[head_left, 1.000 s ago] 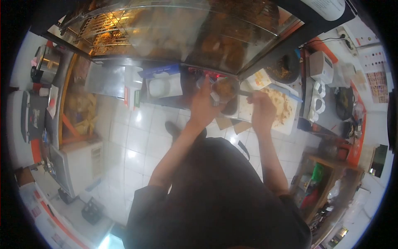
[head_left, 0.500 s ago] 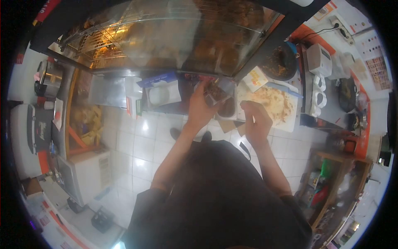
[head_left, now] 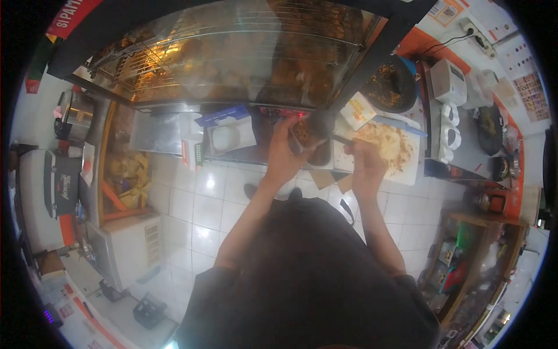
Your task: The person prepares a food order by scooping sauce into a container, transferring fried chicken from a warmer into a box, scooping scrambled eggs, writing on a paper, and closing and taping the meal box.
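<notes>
My left hand (head_left: 283,152) is wrapped round a small clear container (head_left: 301,135) with brown crumbly food in it. In my right hand (head_left: 368,161) is the thin handle of a dark serving spoon (head_left: 344,139). Its broad dark end reaches left over the container's edge, and blur hides its exact shape. Just below the container stands a metal tub (head_left: 321,155) of dark brown food. Close to the right of my right hand lies a white cutting board (head_left: 411,168) strewn with brown crumbs. A blue-handled knife (head_left: 410,128) rests along its far edge.
A glass-fronted warming cabinet (head_left: 221,64) overhangs the counter. At the far right sits a black pan (head_left: 401,102) of brown food, near a yellow-and-white box (head_left: 356,110). An open blue-and-white box (head_left: 232,135) stands to the left. White floor tiles (head_left: 197,198) show below.
My right hand, earlier above the board with no spoon visible, now holds the dark spoon at the container. The container in my left hand has tilted slightly.
</notes>
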A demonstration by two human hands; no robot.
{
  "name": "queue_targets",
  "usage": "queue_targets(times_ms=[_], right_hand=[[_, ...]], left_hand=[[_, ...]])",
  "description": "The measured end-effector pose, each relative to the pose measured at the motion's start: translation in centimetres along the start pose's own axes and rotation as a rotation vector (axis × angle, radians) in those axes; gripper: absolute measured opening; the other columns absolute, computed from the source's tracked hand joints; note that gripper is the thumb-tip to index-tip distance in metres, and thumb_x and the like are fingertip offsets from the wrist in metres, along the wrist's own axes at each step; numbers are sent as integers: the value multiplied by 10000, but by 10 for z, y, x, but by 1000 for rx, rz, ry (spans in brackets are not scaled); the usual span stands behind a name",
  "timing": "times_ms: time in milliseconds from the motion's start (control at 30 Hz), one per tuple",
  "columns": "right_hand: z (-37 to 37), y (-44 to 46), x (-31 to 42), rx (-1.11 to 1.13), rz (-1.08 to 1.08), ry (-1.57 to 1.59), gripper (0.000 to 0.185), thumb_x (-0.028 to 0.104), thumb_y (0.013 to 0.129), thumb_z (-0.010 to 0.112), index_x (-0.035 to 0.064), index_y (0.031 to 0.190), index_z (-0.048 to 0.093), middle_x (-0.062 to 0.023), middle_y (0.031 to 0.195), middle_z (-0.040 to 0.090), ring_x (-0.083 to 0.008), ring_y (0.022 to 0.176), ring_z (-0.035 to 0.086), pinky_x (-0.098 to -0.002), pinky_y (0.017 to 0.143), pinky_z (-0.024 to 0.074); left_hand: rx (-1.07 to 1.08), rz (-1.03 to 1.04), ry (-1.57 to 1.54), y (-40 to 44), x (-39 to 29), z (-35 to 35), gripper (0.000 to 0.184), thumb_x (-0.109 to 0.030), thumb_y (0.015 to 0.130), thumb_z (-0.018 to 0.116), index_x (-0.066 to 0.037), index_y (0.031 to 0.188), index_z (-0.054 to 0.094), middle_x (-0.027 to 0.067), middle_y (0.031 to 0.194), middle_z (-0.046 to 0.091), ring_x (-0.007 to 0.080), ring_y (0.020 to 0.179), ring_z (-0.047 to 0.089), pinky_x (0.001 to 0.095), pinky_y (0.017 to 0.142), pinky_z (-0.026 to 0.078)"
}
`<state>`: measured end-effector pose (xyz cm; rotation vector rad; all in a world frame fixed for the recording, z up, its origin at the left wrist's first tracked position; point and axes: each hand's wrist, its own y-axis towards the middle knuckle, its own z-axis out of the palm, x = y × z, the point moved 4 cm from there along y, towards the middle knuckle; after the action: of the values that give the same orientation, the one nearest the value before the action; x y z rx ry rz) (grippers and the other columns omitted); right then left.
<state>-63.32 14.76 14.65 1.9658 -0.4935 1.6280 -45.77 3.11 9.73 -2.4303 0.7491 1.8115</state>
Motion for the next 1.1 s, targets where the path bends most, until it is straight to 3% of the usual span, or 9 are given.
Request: queue_targets(times_ms=[200,333,467,533,733,800,867,933,1100], right_hand=[[-2,0,16,12,-179,-213,165,33,996,586,-71,1090,673,-123,1001,672,-161,873,696,-257,773,551],[6,-4,8,140,-88,-104,158,29,993,590,-65,1085,677,-119,998,672,-157,870,696,-254,773,551],[-5,-4,16,11,-63,-166,148,37,989,598,-50,1075,682,-119,996,681,-155,848,690,-248,762,544],[-4,-2,20,-58,-128,-164,117,-4,945,585,-39,982,691,-113,915,710,-180,800,679,-297,750,525],[12,-14,20,143,-234,-285,105,16,923,615,-17,974,701,-111,908,704,-204,786,686,-302,734,528],[12,-13,17,158,-205,-279,120,31,946,602,-33,990,693,-113,910,704,-193,787,687,-298,736,530],[11,-12,5,149,-38,-98,152,46,994,588,-62,1047,682,-125,918,689,-168,820,697,-291,740,556],[8,-8,-3,131,37,-62,177,67,1008,575,-65,1062,679,-121,905,692,-162,817,693,-288,742,556],[1,-2,-39,54,276,122,224,117,1029,557,-67,1096,667,-115,876,704,-153,800,686,-280,751,553]], left_hand=[[44,-50,-9,-6,1,1,764,10,718,825,28,1373,433,167,1341,504,276,1238,563,355,1018,492],[46,-25,2,-9,5,3,771,11,720,828,39,1375,423,177,1365,491,278,1243,560,357,1039,482],[41,-11,-27,-13,13,3,771,7,730,828,52,1379,414,184,1368,487,277,1245,560,361,1037,486],[53,-9,41,-14,12,2,787,-10,731,838,65,1383,404,191,1368,487,275,1248,557,363,1043,483],[35,-31,97,-10,-3,-1,774,-50,692,862,23,1357,472,174,1255,582,294,1170,606,368,989,503],[38,-17,131,-9,-7,-2,767,-54,683,864,10,1348,487,172,1228,595,302,1144,615,370,965,509],[45,0,163,-8,-6,-1,761,-58,673,865,-3,1340,503,169,1202,608,310,1118,624,372,942,515],[35,6,145,-7,-2,1,754,-144,679,860,-50,1336,502,172,1230,600,357,1118,595,435,951,476],[49,29,209,-6,-4,3,766,-78,662,880,-4,1326,506,179,1199,602,326,1114,621,382,928,523]])
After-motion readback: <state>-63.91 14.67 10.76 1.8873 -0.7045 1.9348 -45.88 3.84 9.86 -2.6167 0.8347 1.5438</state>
